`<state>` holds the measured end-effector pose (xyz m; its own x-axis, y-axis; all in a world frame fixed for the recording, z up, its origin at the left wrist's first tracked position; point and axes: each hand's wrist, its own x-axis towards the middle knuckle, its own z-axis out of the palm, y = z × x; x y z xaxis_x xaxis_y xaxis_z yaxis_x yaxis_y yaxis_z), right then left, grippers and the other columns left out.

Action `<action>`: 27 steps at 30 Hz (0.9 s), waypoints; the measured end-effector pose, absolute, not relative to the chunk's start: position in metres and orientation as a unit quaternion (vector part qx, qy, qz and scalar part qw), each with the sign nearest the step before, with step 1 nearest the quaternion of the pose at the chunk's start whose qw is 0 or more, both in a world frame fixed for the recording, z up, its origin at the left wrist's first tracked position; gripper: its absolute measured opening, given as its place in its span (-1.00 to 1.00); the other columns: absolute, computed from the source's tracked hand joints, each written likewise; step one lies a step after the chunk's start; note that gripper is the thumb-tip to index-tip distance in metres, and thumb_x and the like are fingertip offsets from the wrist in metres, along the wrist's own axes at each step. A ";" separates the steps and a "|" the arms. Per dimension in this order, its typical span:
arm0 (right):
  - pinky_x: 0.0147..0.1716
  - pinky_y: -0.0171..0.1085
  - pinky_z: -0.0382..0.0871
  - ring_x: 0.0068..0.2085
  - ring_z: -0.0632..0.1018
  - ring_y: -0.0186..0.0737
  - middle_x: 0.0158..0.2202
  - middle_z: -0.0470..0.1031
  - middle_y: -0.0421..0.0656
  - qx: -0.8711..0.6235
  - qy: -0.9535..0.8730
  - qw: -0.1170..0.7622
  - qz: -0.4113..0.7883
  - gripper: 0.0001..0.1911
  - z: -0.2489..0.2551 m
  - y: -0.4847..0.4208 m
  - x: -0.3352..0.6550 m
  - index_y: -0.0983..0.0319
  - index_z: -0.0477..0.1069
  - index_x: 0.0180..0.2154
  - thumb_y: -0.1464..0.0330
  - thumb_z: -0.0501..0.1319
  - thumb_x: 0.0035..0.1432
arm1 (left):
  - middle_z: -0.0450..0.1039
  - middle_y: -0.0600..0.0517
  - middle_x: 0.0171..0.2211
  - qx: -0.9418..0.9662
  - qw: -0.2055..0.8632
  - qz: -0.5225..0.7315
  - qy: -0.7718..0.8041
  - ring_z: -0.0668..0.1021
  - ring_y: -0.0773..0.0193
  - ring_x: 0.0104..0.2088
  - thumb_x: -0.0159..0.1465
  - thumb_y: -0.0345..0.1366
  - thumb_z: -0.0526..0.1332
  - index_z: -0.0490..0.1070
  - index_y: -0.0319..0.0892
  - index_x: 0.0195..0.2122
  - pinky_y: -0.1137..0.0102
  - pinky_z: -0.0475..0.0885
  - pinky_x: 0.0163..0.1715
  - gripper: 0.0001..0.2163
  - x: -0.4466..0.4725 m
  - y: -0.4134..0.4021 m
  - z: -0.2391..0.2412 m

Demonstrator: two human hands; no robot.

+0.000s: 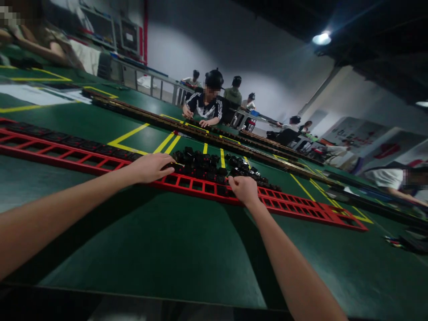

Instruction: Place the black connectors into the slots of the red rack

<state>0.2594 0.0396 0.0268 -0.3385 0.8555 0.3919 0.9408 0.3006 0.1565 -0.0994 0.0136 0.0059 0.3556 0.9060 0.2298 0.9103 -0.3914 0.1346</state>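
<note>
A long red ladder-like frame (207,187) with rows of rectangular openings lies slantwise across the green table. Small black block-like parts (83,143) sit in its upper row, on the left and in the middle. Over the frame, left of centre, is my left hand (152,167), thumb and fingers apart, fingertips at the black parts in the row. Farther right, my right hand (245,188) is closed at the frame's far rail, thumb and finger pinched by the end of the filled row. What the pinch holds is too small to make out. Behind the frame lies a pile of loose black parts (197,158).
Long brown rails (143,117) run across the table behind the pile. Yellow tape lines (129,136) mark the green tabletop (140,249). A person (205,104) works across the table, others farther back. At right lies a dark bundle with coloured ends (406,242).
</note>
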 end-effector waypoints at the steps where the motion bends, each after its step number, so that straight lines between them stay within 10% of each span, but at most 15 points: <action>1: -0.45 -0.26 0.01 -0.46 0.49 -0.24 -0.52 0.56 -0.10 -0.562 -0.799 0.115 -0.180 -0.47 0.027 0.040 0.260 0.22 0.53 -0.57 0.19 0.05 0.37 | 0.45 -0.11 0.10 -0.819 0.004 -0.136 -0.557 0.49 0.04 0.08 0.38 0.01 -0.05 0.41 -0.15 0.09 0.22 0.34 0.12 -0.54 -0.099 0.013 0.006; 15: -0.47 -0.25 -0.03 -0.51 0.40 -0.24 -0.58 0.48 -0.11 -0.538 -0.821 0.133 -0.141 -0.44 0.026 0.044 0.262 0.22 0.39 -0.64 0.13 0.04 0.34 | 0.07 -0.11 0.40 -0.834 0.034 -0.074 -0.545 0.30 0.01 0.31 0.46 0.06 -0.16 0.21 -0.12 0.33 0.17 0.15 0.25 -0.44 -0.099 0.011 0.007; 27: -0.48 -0.26 -0.05 -0.54 0.27 -0.29 -0.62 0.34 -0.17 -0.537 -0.831 0.133 -0.060 -0.43 0.026 0.047 0.261 0.21 0.26 -0.67 0.09 0.02 0.32 | 0.54 -0.12 0.00 -0.836 0.020 -0.082 -0.542 0.57 0.06 -0.05 0.46 -0.02 -0.12 0.46 -0.16 0.01 0.25 0.41 -0.07 -0.54 -0.096 0.013 0.020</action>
